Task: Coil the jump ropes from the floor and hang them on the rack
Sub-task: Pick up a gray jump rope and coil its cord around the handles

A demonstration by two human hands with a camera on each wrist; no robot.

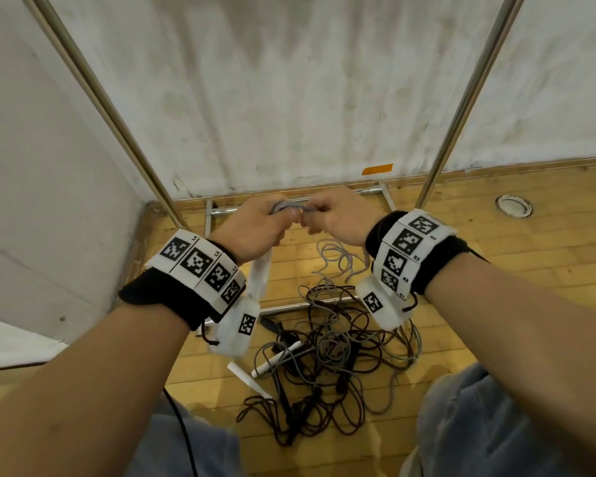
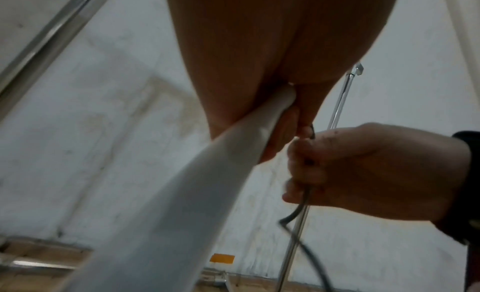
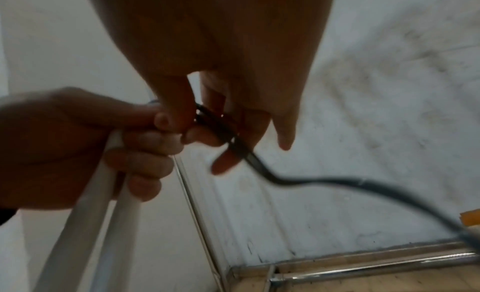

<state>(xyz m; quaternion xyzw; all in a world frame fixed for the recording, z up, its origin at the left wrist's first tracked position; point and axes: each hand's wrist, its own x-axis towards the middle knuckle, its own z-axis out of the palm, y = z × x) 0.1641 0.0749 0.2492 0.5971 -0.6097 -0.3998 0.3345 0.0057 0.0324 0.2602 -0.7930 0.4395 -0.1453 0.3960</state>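
Both hands were raised together in front of the rack (image 1: 468, 98), knuckles nearly touching. The left hand (image 1: 252, 228) was closed round two white handles (image 3: 103, 204) and a bunch of grey rope (image 1: 289, 206); the head view showed only one handle hanging below the fist, whereas the right wrist view showed the pair side by side in the grip. The right hand (image 1: 338, 218) pinched the same rope between thumb and curled fingers, with the little finger extended, a detail visible only in the right wrist view. The left wrist view showed the rope leaving the bottom of the right fist and trailing downward past a rack upright. The head view alone showed the remaining jump ropes (image 1: 327, 366), grey, black and dark brown, lying tangled on the wooden floor (image 1: 496, 263) across the rack's front base bar, with two more white handles (image 1: 276, 363) among them. Orange tape (image 1: 377, 169) marked the wall behind.
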